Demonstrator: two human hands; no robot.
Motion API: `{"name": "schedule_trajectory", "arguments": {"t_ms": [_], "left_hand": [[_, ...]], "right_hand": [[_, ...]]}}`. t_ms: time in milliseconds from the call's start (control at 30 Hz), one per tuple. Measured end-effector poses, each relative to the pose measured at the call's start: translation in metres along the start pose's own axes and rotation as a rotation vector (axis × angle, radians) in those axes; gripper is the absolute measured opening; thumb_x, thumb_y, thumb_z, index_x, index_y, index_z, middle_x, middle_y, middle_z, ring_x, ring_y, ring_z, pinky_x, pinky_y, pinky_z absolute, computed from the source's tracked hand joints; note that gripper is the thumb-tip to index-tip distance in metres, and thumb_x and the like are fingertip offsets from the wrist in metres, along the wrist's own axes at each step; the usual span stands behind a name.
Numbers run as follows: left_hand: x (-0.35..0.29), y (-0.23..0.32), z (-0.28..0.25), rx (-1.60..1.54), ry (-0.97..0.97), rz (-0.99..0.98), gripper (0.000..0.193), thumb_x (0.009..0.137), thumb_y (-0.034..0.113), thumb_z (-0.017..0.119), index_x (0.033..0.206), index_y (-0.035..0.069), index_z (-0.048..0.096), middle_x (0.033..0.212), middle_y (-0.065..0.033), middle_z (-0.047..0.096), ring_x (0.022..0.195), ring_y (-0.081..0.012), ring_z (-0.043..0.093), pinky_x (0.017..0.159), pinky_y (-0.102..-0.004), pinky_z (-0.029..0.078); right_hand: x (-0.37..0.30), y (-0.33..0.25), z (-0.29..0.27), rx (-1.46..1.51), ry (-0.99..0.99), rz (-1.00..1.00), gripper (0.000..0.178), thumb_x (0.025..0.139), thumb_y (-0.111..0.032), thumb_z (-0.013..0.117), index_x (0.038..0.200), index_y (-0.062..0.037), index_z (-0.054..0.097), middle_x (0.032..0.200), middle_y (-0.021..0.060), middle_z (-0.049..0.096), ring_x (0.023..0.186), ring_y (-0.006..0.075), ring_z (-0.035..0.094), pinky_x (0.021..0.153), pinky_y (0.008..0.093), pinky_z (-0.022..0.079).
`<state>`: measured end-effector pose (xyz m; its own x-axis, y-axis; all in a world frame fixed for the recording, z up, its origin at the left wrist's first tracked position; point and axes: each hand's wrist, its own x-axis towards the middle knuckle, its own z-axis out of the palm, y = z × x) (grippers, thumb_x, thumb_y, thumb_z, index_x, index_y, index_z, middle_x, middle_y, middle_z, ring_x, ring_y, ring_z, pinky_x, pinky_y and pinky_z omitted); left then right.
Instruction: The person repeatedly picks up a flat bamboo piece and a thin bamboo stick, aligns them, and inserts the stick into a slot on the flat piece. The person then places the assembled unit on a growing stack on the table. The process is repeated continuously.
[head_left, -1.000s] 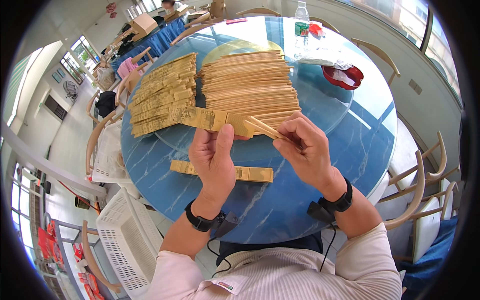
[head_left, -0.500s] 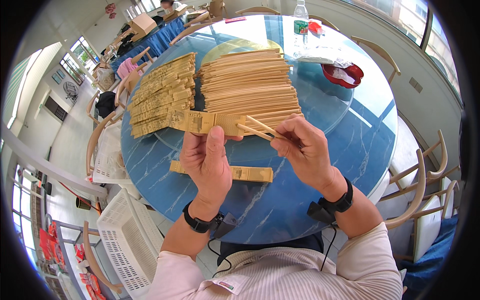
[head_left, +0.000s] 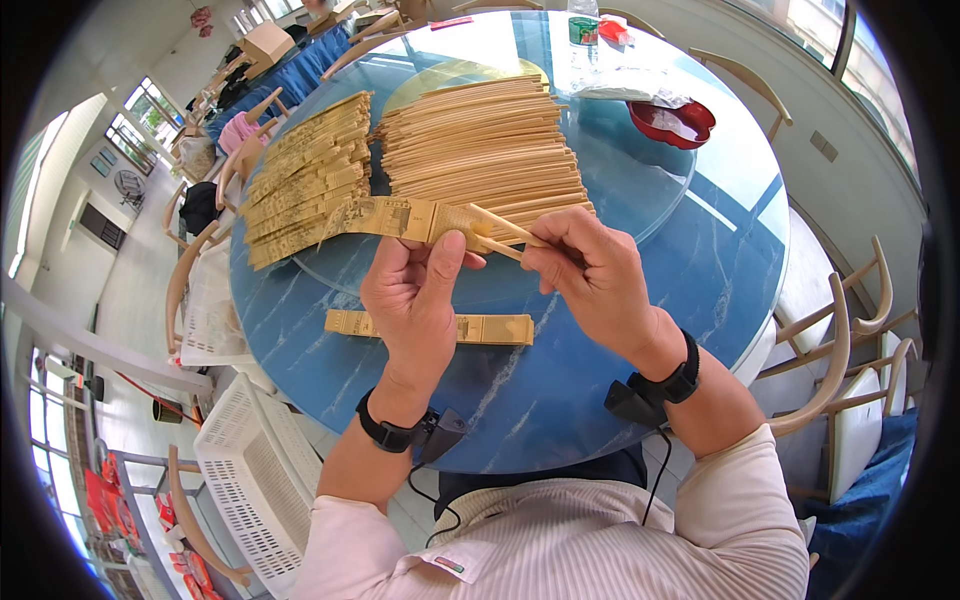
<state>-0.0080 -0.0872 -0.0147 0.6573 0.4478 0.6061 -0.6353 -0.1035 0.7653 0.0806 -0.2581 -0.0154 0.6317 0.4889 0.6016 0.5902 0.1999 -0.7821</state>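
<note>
My left hand point(head_left: 412, 300) is closed on a flat tan printed paper sleeve point(head_left: 385, 215), thumb on top near its right end. A pair of pale wooden chopsticks point(head_left: 507, 228) is pinched in my right hand point(head_left: 590, 275). Their far ends meet the sleeve's right end, one lying a little above the other; how deep they sit inside I cannot tell. Behind my hands lies a wide pile of bare chopsticks point(head_left: 480, 150). Left of it spreads a heap of printed sleeves point(head_left: 310, 185). Partly hidden by my left wrist, a small stack of flat sleeves point(head_left: 495, 330) rests nearer me.
The round blue marble-patterned table point(head_left: 660, 300) has a glass turntable. At the back right are a plastic bottle point(head_left: 583, 35), a white plastic bag point(head_left: 635, 88) and a red dish point(head_left: 690, 130). White crates point(head_left: 255, 480) stand left; wooden chairs point(head_left: 835, 370) surround the table.
The chopsticks and sleeve have come closer together, my right hand moving left toward my left hand. My left thumb now presses nearer the sleeve's end. The whole view has shifted slightly.
</note>
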Motion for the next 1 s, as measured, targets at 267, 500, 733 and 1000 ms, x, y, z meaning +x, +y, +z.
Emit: {"name": "schedule_trajectory", "arguments": {"t_ms": [267, 500, 733, 1000], "left_hand": [[-0.001, -0.009, -0.002, 0.019, -0.075, -0.122, 0.022, 0.104, 0.016, 0.074, 0.116, -0.002, 0.069, 0.099, -0.0101, 0.076, 0.084, -0.0157, 0.073, 0.076, -0.0296, 0.060], [-0.007, -0.012, -0.001, 0.073, -0.228, -0.287, 0.023, 0.104, 0.016, 0.074, 0.118, -0.001, 0.071, 0.099, -0.0093, 0.079, 0.086, -0.0134, 0.073, 0.075, -0.0277, 0.058], [0.003, -0.011, -0.001, -0.179, -0.047, -0.286, 0.025, 0.108, 0.020, 0.067, 0.122, -0.001, 0.069, 0.106, -0.0136, 0.078, 0.087, -0.0177, 0.075, 0.075, -0.0317, 0.063], [0.020, -0.004, -0.017, -0.187, 0.122, -0.256, 0.022, 0.111, 0.021, 0.061, 0.119, 0.001, 0.067, 0.112, -0.0181, 0.078, 0.098, -0.0238, 0.078, 0.082, -0.0351, 0.066]], "right_hand": [[0.002, 0.011, 0.002, -0.146, 0.050, -0.135, 0.016, 0.094, 0.001, 0.076, 0.106, 0.0002, 0.065, 0.077, 0.0117, 0.065, 0.063, 0.0200, 0.064, 0.057, 0.0324, 0.050], [0.001, 0.009, 0.002, -0.095, 0.047, -0.061, 0.014, 0.097, 0.000, 0.075, 0.107, 0.0010, 0.065, 0.086, 0.0073, 0.068, 0.065, 0.0135, 0.065, 0.057, 0.0277, 0.052], [0.002, 0.008, 0.000, -0.140, 0.026, -0.102, 0.014, 0.097, 0.002, 0.076, 0.106, 0.0027, 0.065, 0.096, 0.0060, 0.063, 0.067, 0.0110, 0.066, 0.057, 0.0259, 0.052], [0.003, 0.014, -0.002, -0.314, -0.093, -0.080, 0.009, 0.097, -0.005, 0.075, 0.098, -0.0008, 0.067, 0.083, 0.0113, 0.065, 0.066, 0.0242, 0.065, 0.058, 0.0345, 0.052]]}}
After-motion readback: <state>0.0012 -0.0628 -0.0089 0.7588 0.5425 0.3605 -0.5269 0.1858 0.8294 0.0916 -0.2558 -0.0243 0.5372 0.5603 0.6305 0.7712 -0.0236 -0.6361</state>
